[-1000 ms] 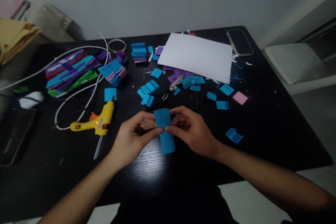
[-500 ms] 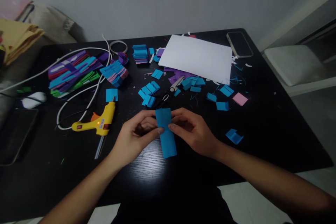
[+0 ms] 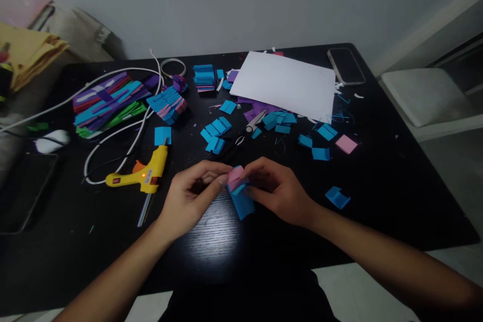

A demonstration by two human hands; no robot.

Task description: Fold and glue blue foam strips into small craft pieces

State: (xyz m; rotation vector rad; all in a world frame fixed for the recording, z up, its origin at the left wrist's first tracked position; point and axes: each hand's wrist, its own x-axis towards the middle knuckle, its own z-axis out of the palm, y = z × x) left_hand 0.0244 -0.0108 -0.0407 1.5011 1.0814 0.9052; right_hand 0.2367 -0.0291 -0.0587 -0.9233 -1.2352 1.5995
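Left hand point(image 3: 192, 198) and right hand point(image 3: 281, 191), each grip nearly closed, pinch the blue strip point(image 3: 243, 206) and pink piece point(image 3: 235, 177) between them over the surface point(image 3: 339, 234); uneven thumb pressure could skew the layers.

I see by dim, greyish light, with one pale glare on the black worktop point(image 3: 217, 251) below my left grip point(image 3: 198, 198), bringing up its grain, while the white sheet point(image 3: 287, 83) shows brightest and a small orange light glows on the glue gun point(image 3: 153, 168). Shadow fills the hollow of my right grip point(image 3: 281, 193), and the dark clothing point(image 3: 245, 302) at my lap sinks nearly to black. Detail looks soft on the folded paper point(image 3: 243, 205), and the picture darkens and blurs toward its corners.
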